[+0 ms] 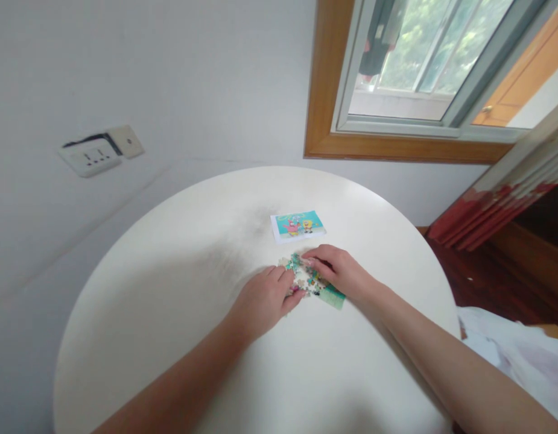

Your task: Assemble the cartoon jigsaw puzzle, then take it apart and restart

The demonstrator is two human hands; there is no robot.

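Note:
A small heap of jigsaw puzzle pieces (301,274), teal and white, lies near the middle of a round white table (170,289). My left hand (265,298) rests on the left side of the heap, fingers curled over the pieces. My right hand (335,268) covers the right side, fingertips pressing down on the pieces. A teal flat piece (335,296) sticks out under my right wrist. Just beyond the heap lies a small cartoon picture card (298,225), face up.
The table stands against a white wall with a power socket (91,158) at the left. A wood-framed window (396,78) is behind the table. Red and white curtain fabric (500,199) hangs at the right over a dark wooden floor (491,277).

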